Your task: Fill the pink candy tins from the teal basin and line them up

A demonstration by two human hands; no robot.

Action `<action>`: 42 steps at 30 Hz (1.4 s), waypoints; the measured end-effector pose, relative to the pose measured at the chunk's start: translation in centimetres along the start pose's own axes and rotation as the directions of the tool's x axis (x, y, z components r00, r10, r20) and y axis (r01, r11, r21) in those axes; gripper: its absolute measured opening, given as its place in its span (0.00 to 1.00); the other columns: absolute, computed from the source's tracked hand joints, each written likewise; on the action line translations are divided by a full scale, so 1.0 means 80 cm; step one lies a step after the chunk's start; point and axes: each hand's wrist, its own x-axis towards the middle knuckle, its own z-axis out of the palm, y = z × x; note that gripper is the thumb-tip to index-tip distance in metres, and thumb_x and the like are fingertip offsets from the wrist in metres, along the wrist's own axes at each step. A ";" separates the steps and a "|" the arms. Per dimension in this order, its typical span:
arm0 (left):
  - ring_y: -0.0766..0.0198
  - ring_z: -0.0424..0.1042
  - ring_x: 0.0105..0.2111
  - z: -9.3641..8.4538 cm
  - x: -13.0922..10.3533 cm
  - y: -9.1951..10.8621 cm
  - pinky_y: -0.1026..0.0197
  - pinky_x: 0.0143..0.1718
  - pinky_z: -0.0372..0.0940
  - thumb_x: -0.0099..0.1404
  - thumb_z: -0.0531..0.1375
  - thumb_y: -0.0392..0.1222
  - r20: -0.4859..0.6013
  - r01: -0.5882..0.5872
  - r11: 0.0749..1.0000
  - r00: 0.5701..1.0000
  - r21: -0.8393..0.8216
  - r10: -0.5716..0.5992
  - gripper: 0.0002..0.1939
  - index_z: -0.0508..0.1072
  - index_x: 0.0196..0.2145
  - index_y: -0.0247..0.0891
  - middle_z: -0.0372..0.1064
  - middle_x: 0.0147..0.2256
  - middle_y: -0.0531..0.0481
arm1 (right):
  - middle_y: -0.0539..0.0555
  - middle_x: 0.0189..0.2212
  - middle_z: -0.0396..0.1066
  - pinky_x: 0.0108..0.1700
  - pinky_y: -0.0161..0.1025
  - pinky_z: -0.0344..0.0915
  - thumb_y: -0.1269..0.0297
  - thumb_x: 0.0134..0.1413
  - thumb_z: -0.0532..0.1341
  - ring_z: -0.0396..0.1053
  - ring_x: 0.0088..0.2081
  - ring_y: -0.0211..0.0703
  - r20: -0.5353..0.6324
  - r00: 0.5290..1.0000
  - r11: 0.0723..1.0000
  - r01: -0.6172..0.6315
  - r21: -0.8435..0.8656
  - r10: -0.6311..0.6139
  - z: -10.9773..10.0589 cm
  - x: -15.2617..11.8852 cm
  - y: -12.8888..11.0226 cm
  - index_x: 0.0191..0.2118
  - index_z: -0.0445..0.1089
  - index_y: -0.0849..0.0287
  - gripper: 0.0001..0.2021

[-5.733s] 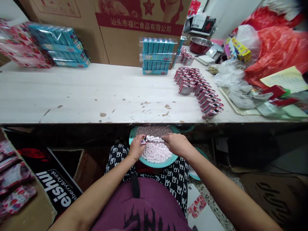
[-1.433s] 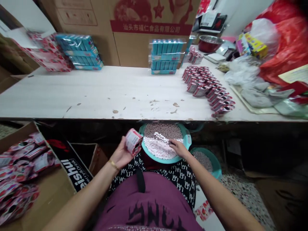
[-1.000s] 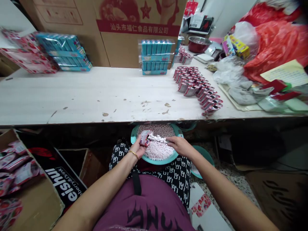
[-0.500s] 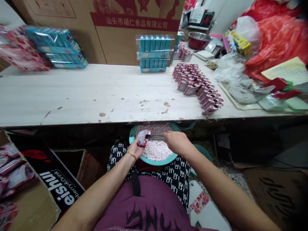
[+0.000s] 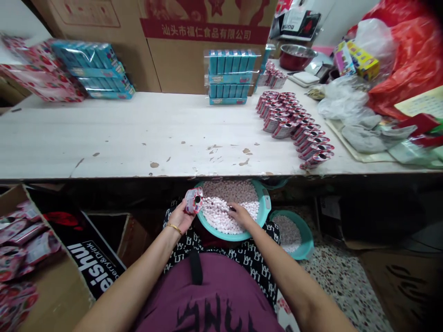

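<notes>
My left hand is closed around a small pink-and-white printed container, tilted, with its round dark opening facing right. It is over the left rim of a turquoise basin. Small white and pale pink candy-like pellets fill the basin. My right hand is down at the pellets, fingers bent; a dark bit shows at the fingertips, but what they hold is not clear. The basin rests between my thighs, partly under the table edge.
Several similar containers stand in rows on the white table. Blue packs lean against a cardboard box. Another turquoise basin is on the floor at right. A carton of printed containers is at left.
My right hand has moved from the container's opening, where it held a narrow greyish tool, down to the pellets. My left hand has drawn the container slightly left. The view has shifted slightly.
</notes>
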 end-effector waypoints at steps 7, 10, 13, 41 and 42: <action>0.64 0.70 0.26 0.027 0.006 -0.024 0.60 0.29 0.68 0.63 0.49 0.35 0.049 0.048 0.997 0.998 -0.060 -0.045 0.12 0.68 0.42 0.34 0.71 0.28 0.46 | 0.53 0.42 0.69 0.47 0.40 0.60 0.65 0.49 0.56 0.65 0.44 0.42 -0.144 0.976 0.943 0.199 0.267 -0.165 -0.097 -0.048 0.009 0.46 0.65 0.58 0.16; 0.65 0.70 0.25 0.042 0.004 -0.037 0.62 0.27 0.67 0.63 0.50 0.35 0.056 0.098 0.993 0.994 -0.071 -0.094 0.12 0.68 0.43 0.33 0.70 0.27 0.46 | 0.52 0.43 0.70 0.46 0.39 0.60 0.64 0.50 0.55 0.65 0.44 0.42 -0.108 0.973 0.967 0.218 0.130 -0.205 -0.139 -0.064 -0.021 0.47 0.66 0.55 0.16; 0.65 0.70 0.24 0.051 0.002 -0.046 0.63 0.25 0.66 0.63 0.50 0.35 0.078 0.119 0.991 0.990 -0.066 -0.114 0.13 0.67 0.44 0.34 0.70 0.27 0.47 | 0.52 0.44 0.70 0.46 0.39 0.60 0.62 0.52 0.54 0.66 0.45 0.44 -0.042 0.982 0.976 0.176 -0.127 -0.183 -0.164 -0.072 -0.048 0.47 0.67 0.52 0.16; 0.64 0.69 0.28 0.024 0.004 -0.034 0.67 0.23 0.66 0.61 0.51 0.31 0.179 0.330 0.928 0.937 -0.171 -0.300 0.10 0.69 0.38 0.29 0.69 0.30 0.40 | 0.58 0.37 0.70 0.36 0.36 0.59 0.70 0.52 0.50 0.69 0.36 0.43 0.063 0.995 0.862 -0.037 -0.506 0.080 -0.071 -0.068 0.013 0.42 0.67 0.55 0.13; 0.64 0.69 0.28 0.024 0.003 -0.035 0.67 0.23 0.66 0.61 0.51 0.32 0.171 0.332 0.928 0.937 -0.171 -0.304 0.09 0.69 0.37 0.28 0.69 0.30 0.40 | 0.57 0.37 0.70 0.36 0.36 0.59 0.69 0.52 0.50 0.68 0.37 0.43 0.064 0.996 0.866 -0.028 -0.498 0.069 -0.063 -0.064 0.012 0.42 0.67 0.54 0.13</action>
